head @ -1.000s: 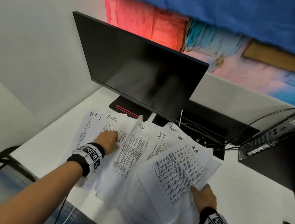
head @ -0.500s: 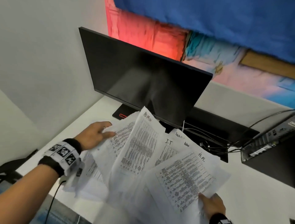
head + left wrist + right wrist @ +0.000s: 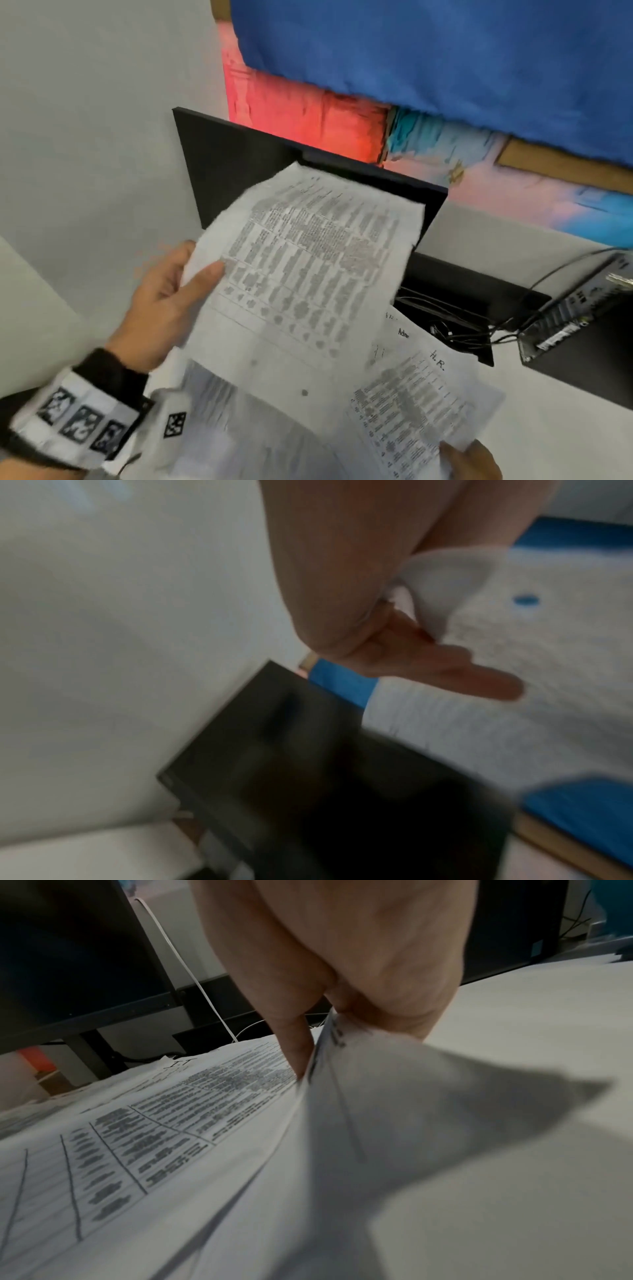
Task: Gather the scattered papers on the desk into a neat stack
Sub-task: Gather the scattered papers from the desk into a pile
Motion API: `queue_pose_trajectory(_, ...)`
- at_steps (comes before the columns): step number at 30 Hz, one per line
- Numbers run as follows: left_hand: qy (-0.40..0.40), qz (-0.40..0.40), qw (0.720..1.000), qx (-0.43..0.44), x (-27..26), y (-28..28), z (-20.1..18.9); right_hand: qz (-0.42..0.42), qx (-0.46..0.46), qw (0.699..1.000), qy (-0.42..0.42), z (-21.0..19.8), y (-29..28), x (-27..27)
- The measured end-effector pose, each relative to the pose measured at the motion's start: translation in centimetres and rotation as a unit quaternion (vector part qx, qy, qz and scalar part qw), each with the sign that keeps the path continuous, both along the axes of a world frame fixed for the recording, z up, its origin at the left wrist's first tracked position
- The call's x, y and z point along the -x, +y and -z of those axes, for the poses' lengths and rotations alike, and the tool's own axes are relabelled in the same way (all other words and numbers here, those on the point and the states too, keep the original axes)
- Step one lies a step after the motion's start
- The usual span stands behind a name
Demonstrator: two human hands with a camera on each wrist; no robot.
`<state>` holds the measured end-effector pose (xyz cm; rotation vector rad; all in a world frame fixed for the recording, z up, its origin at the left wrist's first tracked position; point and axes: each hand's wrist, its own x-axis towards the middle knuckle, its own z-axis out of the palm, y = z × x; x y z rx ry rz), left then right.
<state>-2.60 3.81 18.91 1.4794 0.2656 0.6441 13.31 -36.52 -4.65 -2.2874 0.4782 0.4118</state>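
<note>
Several white printed papers (image 3: 301,274) are lifted off the white desk (image 3: 565,428) in a loose fan in front of the monitor. My left hand (image 3: 164,301) grips their left edge, thumb on the printed face; the left wrist view shows the same hand (image 3: 394,631) with paper (image 3: 514,723) under the thumb. Lower right lies a sheet marked "H.R." (image 3: 421,404). My right hand (image 3: 469,460) pinches its near corner. In the right wrist view that hand (image 3: 325,1010) pinches the paper edge (image 3: 329,1069) between thumb and fingers.
A black monitor (image 3: 233,171) stands close behind the papers. Cables (image 3: 455,325) and a black computer box (image 3: 582,329) lie at the right. A grey partition wall (image 3: 85,137) rises at the left. Bare desk shows at the right front.
My left hand has swept the left-hand sheets up and to the right, raising them in front of the monitor. The right hand keeps its pinch on the lower right sheets.
</note>
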Motion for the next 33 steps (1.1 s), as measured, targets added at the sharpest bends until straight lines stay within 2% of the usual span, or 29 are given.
queue_pose_trajectory(2,0.042,-0.013,0.999,0.012,-1.8,-3.4,2.1,-0.010,-0.037,0.996,0.084,-0.7,-0.2,0.4)
queue_pose_trajectory(6,0.184,0.002,0.979,0.083,-5.3,-8.8,8.2,-0.007,-0.034,0.997,0.062,0.4,-1.1,-0.5)
queue_pose_trajectory(7,0.217,0.002,0.973,0.079,-6.0,-9.9,9.6,-0.015,-0.040,0.998,0.056,0.4,-1.0,-0.1)
queue_pose_trajectory(11,0.335,0.021,0.941,-0.044,-7.9,-13.0,15.0,0.005,-0.095,0.995,0.042,0.9,-1.9,0.3)
queue_pose_trajectory(12,0.386,0.039,0.917,-0.092,-7.9,-13.2,16.2,0.021,-0.107,0.993,0.035,0.8,-1.9,0.2)
queue_pose_trajectory(14,0.482,0.066,0.843,-0.228,-7.5,-13.2,18.1,0.053,-0.141,0.988,0.024,0.7,-1.8,0.0)
queue_pose_trajectory(15,0.505,0.048,0.814,-0.283,-7.1,-13.2,18.9,0.070,-0.170,0.983,0.020,0.5,-1.8,-0.3)
queue_pose_trajectory(18,0.502,-0.107,0.789,-0.337,-6.5,-11.7,19.8,0.104,-0.256,0.961,0.026,-0.1,-1.3,-0.7)
queue_pose_trajectory(20,0.540,-0.147,0.768,-0.311,-6.5,-9.3,19.8,0.100,-0.283,0.953,0.041,-0.3,-1.2,-1.1)
queue_pose_trajectory(22,0.577,-0.117,0.767,-0.254,-6.4,-7.0,20.4,0.070,-0.276,0.957,0.053,0.1,-1.2,-1.2)
queue_pose_trajectory(24,0.577,-0.056,0.785,-0.216,-6.3,-6.0,21.2,0.032,-0.256,0.964,0.069,0.7,-1.1,-1.4)
queue_pose_trajectory(29,0.544,0.041,0.796,-0.262,-6.0,-8.3,22.4,-0.049,-0.187,0.973,0.125,0.0,1.7,-1.4)
queue_pose_trajectory(32,0.521,0.094,0.808,-0.260,-6.0,-9.2,22.5,-0.058,-0.239,0.963,0.111,-1.3,4.2,-0.3)
queue_pose_trajectory(33,0.517,0.086,0.815,-0.249,-5.9,-9.0,22.3,-0.042,-0.248,0.963,0.099,-1.4,4.8,-0.1)
